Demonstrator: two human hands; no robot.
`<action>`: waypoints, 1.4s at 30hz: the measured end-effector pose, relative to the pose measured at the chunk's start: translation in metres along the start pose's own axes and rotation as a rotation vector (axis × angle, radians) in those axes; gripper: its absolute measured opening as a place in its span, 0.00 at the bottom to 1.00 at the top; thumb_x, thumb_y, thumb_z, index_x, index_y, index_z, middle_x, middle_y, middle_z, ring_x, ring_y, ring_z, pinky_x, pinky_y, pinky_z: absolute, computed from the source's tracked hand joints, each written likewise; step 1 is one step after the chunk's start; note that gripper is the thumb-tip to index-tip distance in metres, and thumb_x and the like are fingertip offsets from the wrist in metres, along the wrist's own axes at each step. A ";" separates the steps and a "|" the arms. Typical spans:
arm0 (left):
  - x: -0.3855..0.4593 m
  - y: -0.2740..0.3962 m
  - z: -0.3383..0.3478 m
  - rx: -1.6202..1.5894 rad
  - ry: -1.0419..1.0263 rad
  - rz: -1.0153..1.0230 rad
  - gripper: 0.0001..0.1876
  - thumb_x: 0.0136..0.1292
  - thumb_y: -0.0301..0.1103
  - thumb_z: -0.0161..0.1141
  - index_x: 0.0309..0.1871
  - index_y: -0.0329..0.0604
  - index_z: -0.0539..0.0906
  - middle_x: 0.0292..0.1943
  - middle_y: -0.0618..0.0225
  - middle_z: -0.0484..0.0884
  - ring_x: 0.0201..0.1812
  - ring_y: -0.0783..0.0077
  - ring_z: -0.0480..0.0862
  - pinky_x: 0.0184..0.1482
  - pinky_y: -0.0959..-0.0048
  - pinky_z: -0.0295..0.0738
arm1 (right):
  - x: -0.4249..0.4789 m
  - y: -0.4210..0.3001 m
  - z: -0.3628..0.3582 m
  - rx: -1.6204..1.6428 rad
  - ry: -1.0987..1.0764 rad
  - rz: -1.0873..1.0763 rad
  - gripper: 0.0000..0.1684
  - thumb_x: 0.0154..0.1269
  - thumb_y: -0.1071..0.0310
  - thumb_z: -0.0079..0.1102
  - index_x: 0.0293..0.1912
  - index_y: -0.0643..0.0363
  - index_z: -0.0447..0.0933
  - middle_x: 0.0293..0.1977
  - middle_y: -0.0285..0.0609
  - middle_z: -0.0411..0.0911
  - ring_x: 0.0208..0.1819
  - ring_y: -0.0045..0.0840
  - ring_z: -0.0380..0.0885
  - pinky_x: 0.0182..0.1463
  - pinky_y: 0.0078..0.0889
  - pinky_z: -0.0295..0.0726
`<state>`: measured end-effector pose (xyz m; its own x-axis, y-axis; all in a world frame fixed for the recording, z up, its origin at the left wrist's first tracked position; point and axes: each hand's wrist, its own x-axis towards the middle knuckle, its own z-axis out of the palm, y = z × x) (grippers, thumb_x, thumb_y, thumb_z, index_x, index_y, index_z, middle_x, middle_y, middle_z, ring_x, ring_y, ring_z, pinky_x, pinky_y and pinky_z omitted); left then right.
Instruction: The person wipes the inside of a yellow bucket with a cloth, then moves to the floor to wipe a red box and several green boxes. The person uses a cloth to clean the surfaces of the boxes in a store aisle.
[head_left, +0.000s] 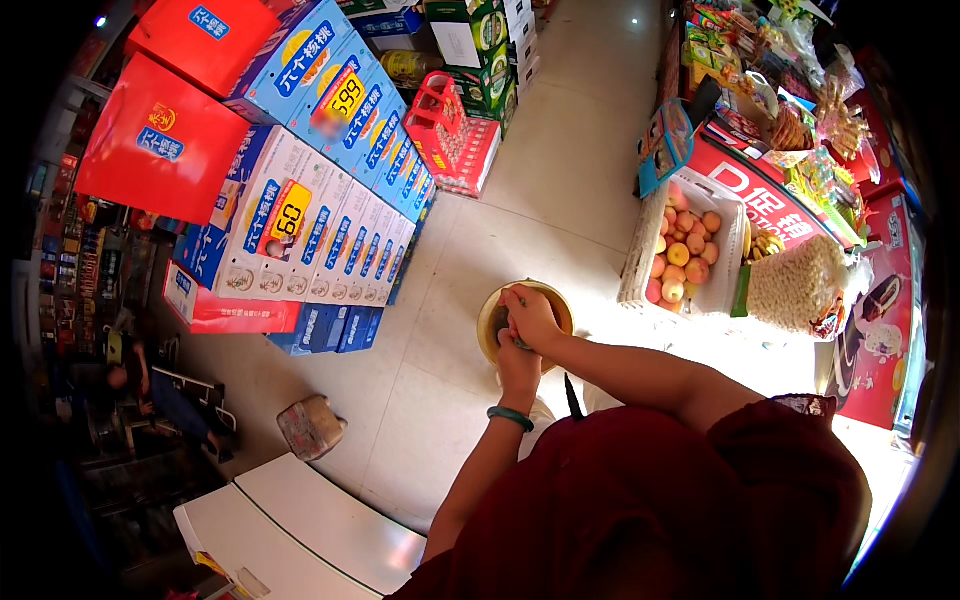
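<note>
Both hands meet over a round, gold-coloured metal basin (568, 304) below me. My right hand (532, 319) comes in from the right, its fingers curled over the basin's middle. Against it from below lies my left hand (519, 364), also curled, with a green bangle (511, 418) on the wrist. A small greenish thing shows between the hands; whether it is a ring or something held cannot be told. The fingers hide most of what they may be gripping. The basin's inside looks dark and is partly covered by the hands.
Stacked drink cartons (319, 232) and red gift bags (161, 142) stand at left. On the right are a white plastic basket (634, 259) of apples and a snack display. A white chest or counter top (322, 517) lies lower left, near a wrapped bundle (310, 427). A person sits far left.
</note>
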<state>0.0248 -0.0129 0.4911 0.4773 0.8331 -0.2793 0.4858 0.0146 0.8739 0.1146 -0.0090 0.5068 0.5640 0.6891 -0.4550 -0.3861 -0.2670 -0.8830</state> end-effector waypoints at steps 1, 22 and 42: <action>0.000 -0.002 0.000 0.015 0.006 0.000 0.17 0.54 0.34 0.61 0.41 0.36 0.68 0.33 0.49 0.79 0.39 0.49 0.80 0.37 0.62 0.72 | 0.001 0.000 0.000 0.010 0.001 0.010 0.14 0.65 0.60 0.47 0.32 0.61 0.72 0.11 0.34 0.64 0.11 0.17 0.62 0.17 0.23 0.64; -0.007 0.099 -0.070 -0.682 -0.936 -0.518 0.08 0.52 0.21 0.56 0.33 0.42 0.70 0.17 0.77 0.65 0.13 0.87 0.58 0.15 0.85 0.49 | -0.031 -0.114 -0.034 0.546 -1.095 0.070 0.31 0.65 0.59 0.51 0.63 0.61 0.57 0.28 0.40 0.77 0.36 0.25 0.77 0.43 0.28 0.75; 0.006 0.031 -0.016 -0.152 -0.357 -0.177 0.18 0.50 0.28 0.64 0.43 0.34 0.72 0.34 0.67 0.78 0.33 0.76 0.77 0.33 0.77 0.71 | -0.022 -0.074 -0.028 0.056 -0.355 -0.069 0.16 0.67 0.59 0.44 0.34 0.62 0.72 0.13 0.35 0.64 0.12 0.16 0.63 0.18 0.22 0.65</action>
<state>0.0311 0.0011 0.5228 0.6328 0.5673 -0.5271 0.4824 0.2437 0.8414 0.1510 -0.0231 0.5792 0.3056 0.8977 -0.3174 -0.4011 -0.1809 -0.8980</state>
